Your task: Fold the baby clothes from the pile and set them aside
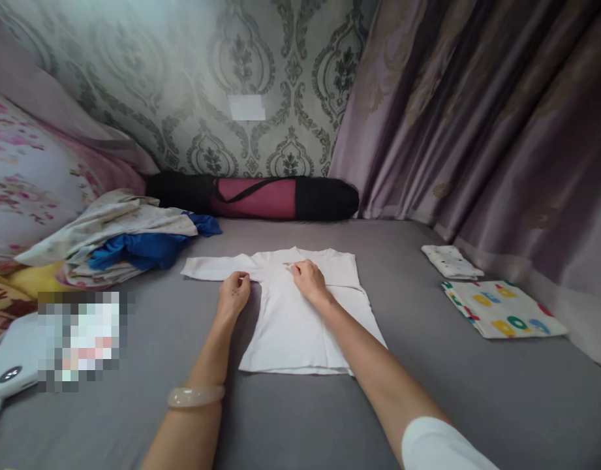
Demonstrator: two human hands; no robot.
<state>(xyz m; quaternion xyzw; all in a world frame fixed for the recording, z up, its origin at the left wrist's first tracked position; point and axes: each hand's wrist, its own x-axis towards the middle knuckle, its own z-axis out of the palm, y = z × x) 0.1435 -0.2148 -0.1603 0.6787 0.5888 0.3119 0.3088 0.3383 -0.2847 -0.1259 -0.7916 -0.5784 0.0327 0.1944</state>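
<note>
A white long-sleeved shirt [293,333] lies spread flat on the grey bed sheet in front of me. One sleeve stretches out to the left, while the other is folded across the chest. My left hand [234,295] is closed, its fingertips pinching the lower edge of the outstretched sleeve near the armpit. Above the chest, my right hand [308,279] is also closed, with thumb and fingers pinching white cloth at the end of the folded sleeve. A pale bangle [196,397] circles my left wrist.
Two folded cloths, one speckled white [451,261] and one colourfully patterned [508,310], lie at right. Left are heaped clothes [138,241], a floral pillow [30,176] and a white device [23,352], partly pixelated. A black-and-maroon long bag [261,198] lies against the wall.
</note>
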